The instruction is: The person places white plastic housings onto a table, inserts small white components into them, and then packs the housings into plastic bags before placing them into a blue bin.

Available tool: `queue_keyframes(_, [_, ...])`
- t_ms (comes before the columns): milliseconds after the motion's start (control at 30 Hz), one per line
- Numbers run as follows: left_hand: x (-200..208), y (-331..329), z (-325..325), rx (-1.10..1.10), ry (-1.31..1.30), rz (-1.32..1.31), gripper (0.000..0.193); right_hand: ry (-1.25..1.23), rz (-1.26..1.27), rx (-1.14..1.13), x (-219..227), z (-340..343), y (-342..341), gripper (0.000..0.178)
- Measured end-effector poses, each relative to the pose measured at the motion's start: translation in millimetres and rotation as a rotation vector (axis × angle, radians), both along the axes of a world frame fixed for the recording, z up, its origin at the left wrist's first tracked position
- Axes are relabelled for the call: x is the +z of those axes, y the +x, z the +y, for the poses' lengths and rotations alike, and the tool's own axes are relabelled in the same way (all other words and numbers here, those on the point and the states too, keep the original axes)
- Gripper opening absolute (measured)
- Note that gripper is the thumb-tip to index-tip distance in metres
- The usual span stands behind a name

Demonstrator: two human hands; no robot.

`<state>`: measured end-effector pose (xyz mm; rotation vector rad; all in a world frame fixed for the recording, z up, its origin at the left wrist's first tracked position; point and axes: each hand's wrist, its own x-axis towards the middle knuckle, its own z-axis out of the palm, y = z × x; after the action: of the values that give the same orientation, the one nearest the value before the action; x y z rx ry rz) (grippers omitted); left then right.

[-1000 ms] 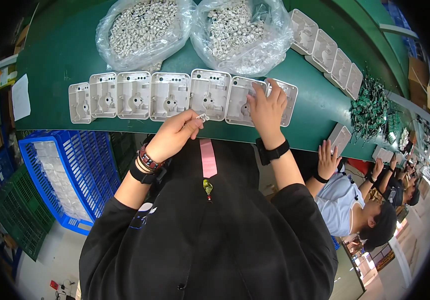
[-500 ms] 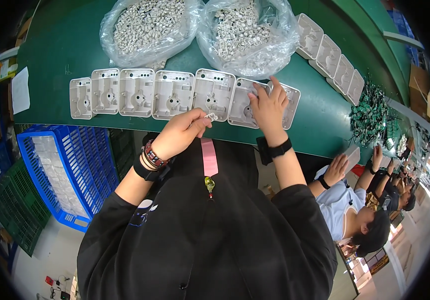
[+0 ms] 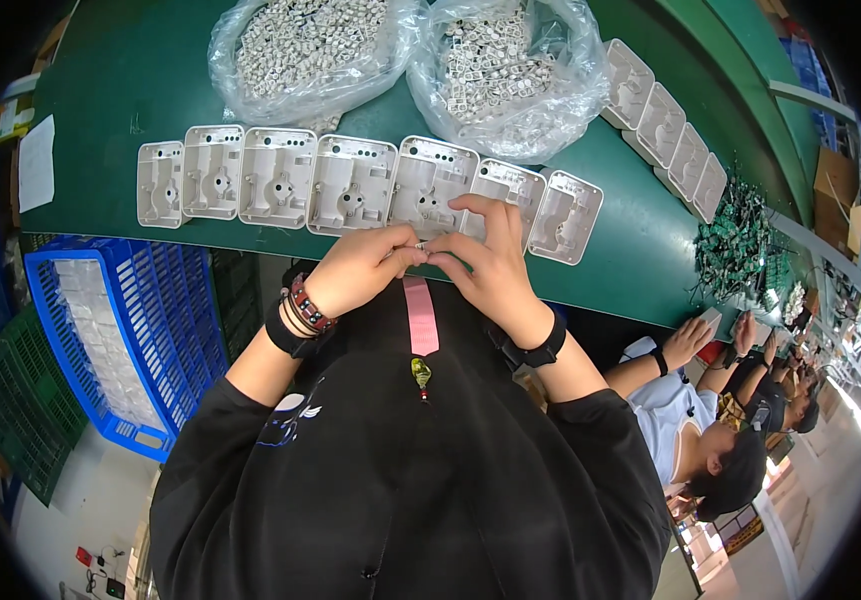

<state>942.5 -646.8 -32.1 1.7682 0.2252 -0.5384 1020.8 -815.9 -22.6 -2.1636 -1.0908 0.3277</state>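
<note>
Close to the table's front edge, my left hand is closed on small white plastic parts. The thumb and forefinger of my right hand meet at the same parts, pinching there, while its other fingers are raised. Behind my hands stretches a row of open pale-grey plastic housings, among them one in the middle and one at the right end. My right fingers partly cover the second housing from the right. How many parts my left hand holds is hidden by its fingers.
Two clear plastic bags, left and right, full of small white parts, stand behind the row. More housings line the far right, near a heap of dark green parts. A blue crate stands lower left. Co-workers sit at right.
My right hand has left the housing near the right end and come back to my left hand, its fingertips now at the small white parts. My left hand has stayed nearly in place.
</note>
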Motion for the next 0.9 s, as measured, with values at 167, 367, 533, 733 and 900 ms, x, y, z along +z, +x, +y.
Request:
queue_keyframes(167, [-9.9,-7.8,12.1,0.036,-0.057,-0.011,0.018,0.024,0.033,0.061,-6.5,15.7,0.1,0.016])
queue_keyframes(367, [-27.6,-28.5,24.2,0.332,-0.187,-0.067,0.014,-0.035,-0.075,-0.026,-25.4,38.2,20.3,0.015])
queue_keyframes(533, [-30.1,-38.6,52.5,0.574,-0.211,-0.018,0.013,-0.158,-0.388,-0.031,-76.2,52.6,52.3,0.012])
queue_keyframes(733, [-27.1,-59.0,73.5,0.707,-0.310,0.026,0.014,-0.337,-0.593,0.208,-95.9,64.5,53.8,0.010])
queue_keyframes(900, [-16.5,-62.5,75.7,0.848,-0.611,0.082,0.014,-0.360,-0.586,0.239,-89.9,68.2,52.7,0.010])
